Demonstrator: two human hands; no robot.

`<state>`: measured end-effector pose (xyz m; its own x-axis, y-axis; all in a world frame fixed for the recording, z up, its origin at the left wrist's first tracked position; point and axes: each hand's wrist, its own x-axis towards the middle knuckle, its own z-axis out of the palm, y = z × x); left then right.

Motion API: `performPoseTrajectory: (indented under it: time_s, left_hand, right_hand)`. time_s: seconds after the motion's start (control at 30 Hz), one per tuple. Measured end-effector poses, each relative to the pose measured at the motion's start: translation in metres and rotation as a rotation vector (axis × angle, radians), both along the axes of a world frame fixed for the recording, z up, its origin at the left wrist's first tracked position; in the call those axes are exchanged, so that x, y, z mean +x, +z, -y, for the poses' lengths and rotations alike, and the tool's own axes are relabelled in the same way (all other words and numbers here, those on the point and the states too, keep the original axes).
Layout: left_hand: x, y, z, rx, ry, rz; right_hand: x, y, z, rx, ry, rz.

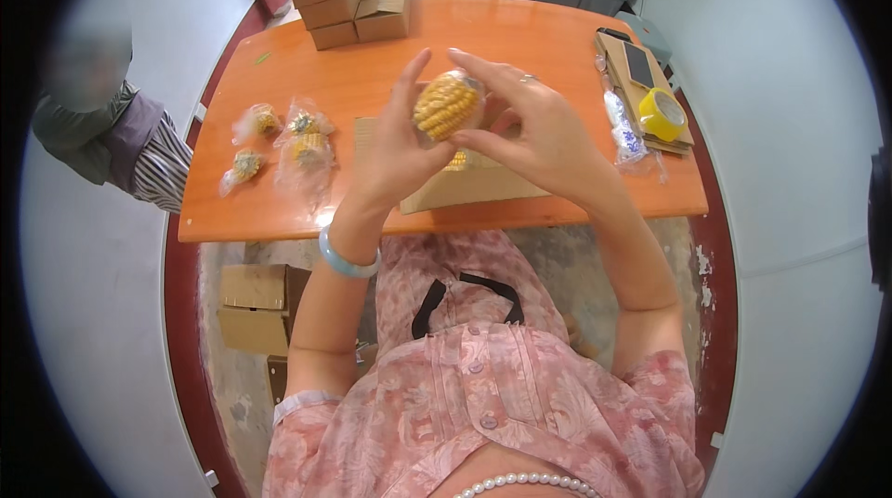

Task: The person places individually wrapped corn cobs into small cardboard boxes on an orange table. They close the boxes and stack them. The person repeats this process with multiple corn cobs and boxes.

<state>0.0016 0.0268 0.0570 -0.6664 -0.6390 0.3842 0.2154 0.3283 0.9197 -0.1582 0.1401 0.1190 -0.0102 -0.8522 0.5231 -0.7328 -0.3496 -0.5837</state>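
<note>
Between my two hands, above the table, is a piece of yellow corn cob [444, 108] in clear plastic wrap. My left hand [398, 132] cups its left side, and my right hand [533, 118] holds its right side with thumb and fingers. Under my hands stands an open cardboard box [474, 190], its front flap turned toward me. Another piece of corn [456, 161] shows inside it, partly hidden by my hands. To the left on the table lie several plastic-wrapped corn pieces, among them one piece [245, 165] nearest the left edge.
Closed cardboard boxes [334, 3] are stacked at the table's back left. On the right side lie flat cardboard, a phone [638, 66], a yellow tape roll [662, 115] and a plastic-wrapped bundle [622, 125]. A person [118, 135] stands beyond the left edge. A carton [254, 306] sits on the floor.
</note>
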Motion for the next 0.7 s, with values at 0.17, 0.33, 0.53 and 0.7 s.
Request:
performPoseTrajectory:
  time_s: [0.17,0.33,0.53,0.7]
  left_hand:
    - [-0.007,-0.005,0.024,-0.151,-0.063,0.016]
    - [-0.008,-0.015,0.033,-0.520,0.178,0.141]
    - [-0.009,-0.005,0.018,-0.362,0.235,0.260]
    - [-0.006,-0.022,0.020,-0.101,0.131,0.024]
  right_hand:
    - [-0.022,-0.015,0.038,0.029,0.075,-0.037]
    - [-0.050,-0.043,0.049,0.209,0.036,0.277]
    - [-0.060,-0.080,0.054,0.282,0.037,0.412]
    - [-0.055,-0.069,0.043,0.401,0.233,0.706]
